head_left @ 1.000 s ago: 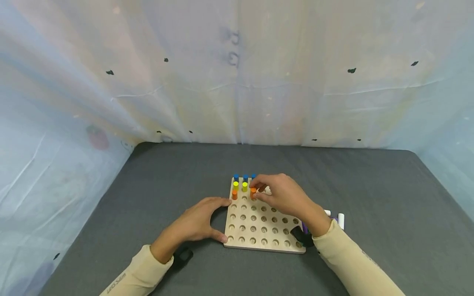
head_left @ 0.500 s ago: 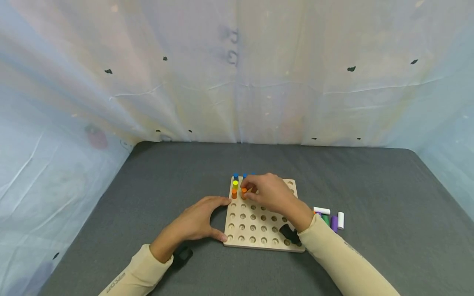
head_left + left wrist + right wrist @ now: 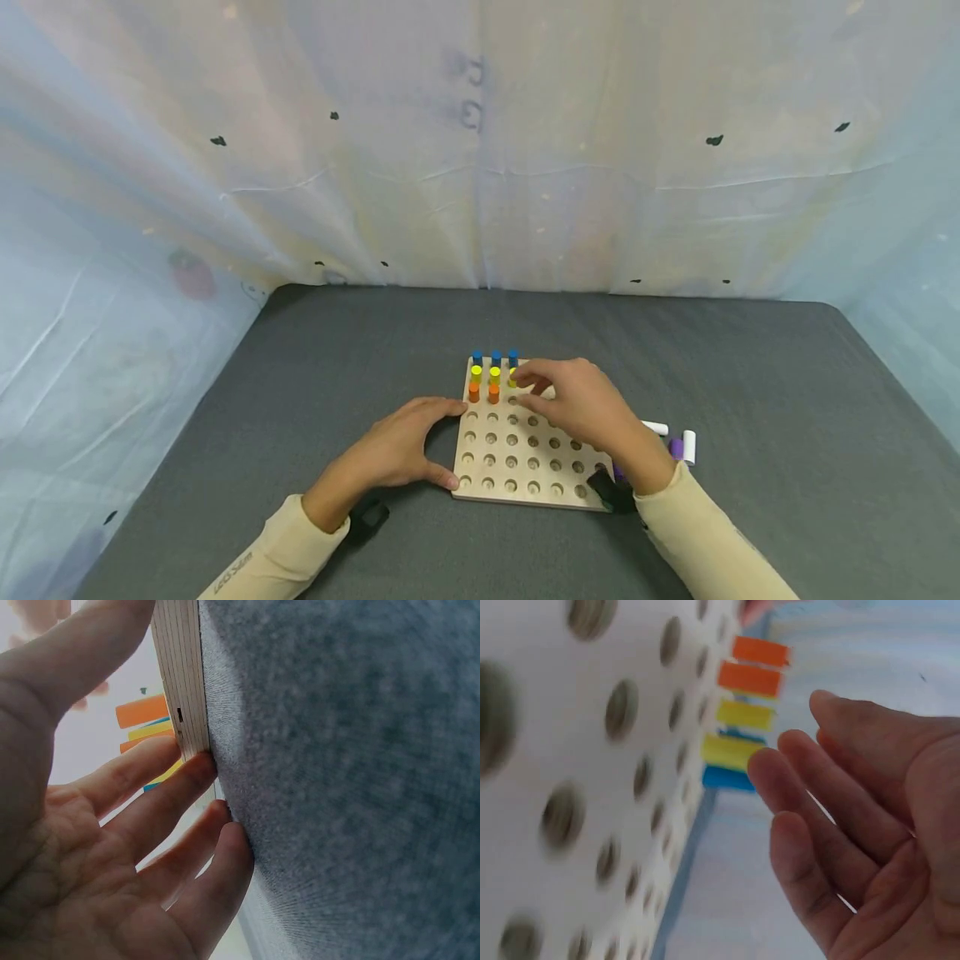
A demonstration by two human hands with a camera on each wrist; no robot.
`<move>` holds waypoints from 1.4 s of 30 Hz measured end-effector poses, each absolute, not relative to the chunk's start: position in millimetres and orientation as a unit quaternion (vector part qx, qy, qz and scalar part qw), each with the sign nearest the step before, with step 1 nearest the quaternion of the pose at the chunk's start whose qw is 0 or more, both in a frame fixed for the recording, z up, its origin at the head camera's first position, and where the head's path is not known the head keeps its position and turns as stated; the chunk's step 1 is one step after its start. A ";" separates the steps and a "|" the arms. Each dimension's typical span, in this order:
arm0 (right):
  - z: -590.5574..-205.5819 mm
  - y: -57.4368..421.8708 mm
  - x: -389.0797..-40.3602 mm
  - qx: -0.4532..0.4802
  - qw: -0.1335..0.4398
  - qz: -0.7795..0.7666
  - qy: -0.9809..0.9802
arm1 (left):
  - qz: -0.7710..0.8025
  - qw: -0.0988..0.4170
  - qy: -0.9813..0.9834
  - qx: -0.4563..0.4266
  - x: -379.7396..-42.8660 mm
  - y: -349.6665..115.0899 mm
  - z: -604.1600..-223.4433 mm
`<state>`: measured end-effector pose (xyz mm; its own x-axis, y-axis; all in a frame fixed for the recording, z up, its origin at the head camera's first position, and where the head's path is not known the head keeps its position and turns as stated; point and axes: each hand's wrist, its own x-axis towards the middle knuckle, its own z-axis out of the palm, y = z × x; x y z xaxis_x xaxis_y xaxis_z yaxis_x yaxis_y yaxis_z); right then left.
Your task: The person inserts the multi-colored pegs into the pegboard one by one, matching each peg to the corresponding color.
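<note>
A pale wooden pegboard with rows of round holes lies on the grey cloth. Blue pegs, yellow pegs and two orange pegs stand upright in its far left part. My left hand spans the board's left side, thumb at the near corner, index fingertip farther up. In the left wrist view its relaxed fingers touch the layered edge. My right hand hovers over the board's far right part, fingers spread and empty, hiding some holes. The right wrist view shows its fingertips beside the pegs.
Right of the board lie loose cylinders: a white one, a purple one and another white one, partly behind my right forearm. A pale curtain hangs behind the grey table surface.
My right hand placed an orange peg in the third row, second hole from the left, let it go and moved back right. The left hand stays at the board's edge.
</note>
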<state>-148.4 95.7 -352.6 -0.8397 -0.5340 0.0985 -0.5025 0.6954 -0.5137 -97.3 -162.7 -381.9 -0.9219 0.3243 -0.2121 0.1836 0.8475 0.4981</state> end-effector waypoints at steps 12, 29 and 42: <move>-357.8 183.4 -114.7 -0.177 0.028 -0.275 0.944 | 0.246 0.153 0.948 0.134 -96.0 -157.4 -382.3; -372.8 219.0 -120.1 -0.191 0.100 -0.235 0.948 | 0.237 0.160 0.950 0.125 -97.2 -158.8 -385.4; -380.7 216.2 -127.2 -0.194 0.064 -0.230 0.952 | 0.236 0.157 0.951 0.121 -101.6 -160.9 -385.8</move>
<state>-127.2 216.2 -380.7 -0.9163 -0.3991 -0.0325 -0.3404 0.8191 -0.4617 -101.6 -160.9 -385.8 -0.9215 0.3038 -0.2418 0.1560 0.8599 0.4861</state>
